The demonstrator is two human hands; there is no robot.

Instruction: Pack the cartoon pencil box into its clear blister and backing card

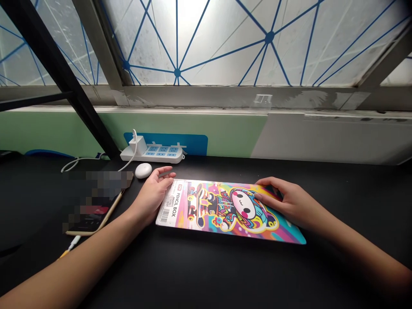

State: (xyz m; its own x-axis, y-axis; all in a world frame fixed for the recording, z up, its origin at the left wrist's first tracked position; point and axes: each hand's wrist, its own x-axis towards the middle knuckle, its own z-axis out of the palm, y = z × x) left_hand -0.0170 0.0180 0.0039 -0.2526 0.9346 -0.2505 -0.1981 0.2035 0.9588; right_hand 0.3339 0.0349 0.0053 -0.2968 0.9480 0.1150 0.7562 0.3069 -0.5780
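A flat, brightly printed pencil box (222, 210) lies sideways in front of me, slightly tilted above the black desk. It shows a cartoon figure in a hood on a skateboard, and a white end strip reads "PENCIL BOX" beside a barcode. At its left end, my left hand (156, 193) grips the far corner, the thumb along the edge and the fingers curving past it. My right hand (283, 197) pinches the far right edge, thumb on the printed face and the other fingers behind, partly hidden.
Behind the box, a white power strip (164, 154) with a plugged-in charger and cable stands against the green wall. A white rounded case (143, 171) sits near my left hand. A phone (93, 219), partly blurred, lies at left with a cable. A black bar (64, 81) slants at upper left.
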